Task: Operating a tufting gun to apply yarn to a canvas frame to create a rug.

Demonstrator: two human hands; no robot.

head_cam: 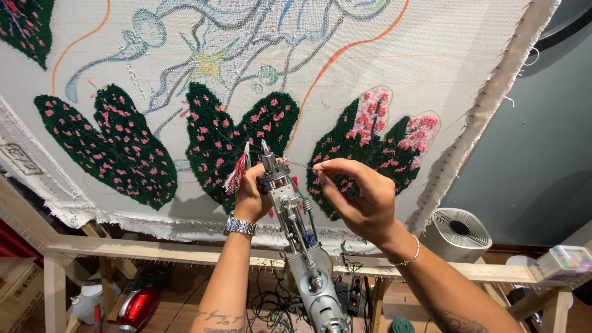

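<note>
1. While the stretched backing cloth fills the upper view, the far left shows a dark green tufted leaf dotted with pink, hanging over the wooden frame rail.
2. Below that rail, low on the left, sit a white jug and a red shiny object on the floor.
3. Moving in, the left hand is curled closed, pinching a bunch of red and white yarn at the top of its grip; a metal watch circles the wrist.
4. Dead centre, the tufting gun stands between both forearms, touching the left hand. Its long axis runs from the bottom middle of the view up and slightly left, and the needle tip points up at the cloth, just in front of a second green leaf.
5. A thin threader wire runs from the gun's head rightward.
6. The right hand has thumb and forefinger pressed together on the end of that wire, other fingers loosely bent; a bead bracelet sits on its wrist.
7. Behind it is a third leaf, green with pale pink patches.
8. Far right, a white round fan stands on the floor, and a box of coloured bits rests on the frame's end.
</note>
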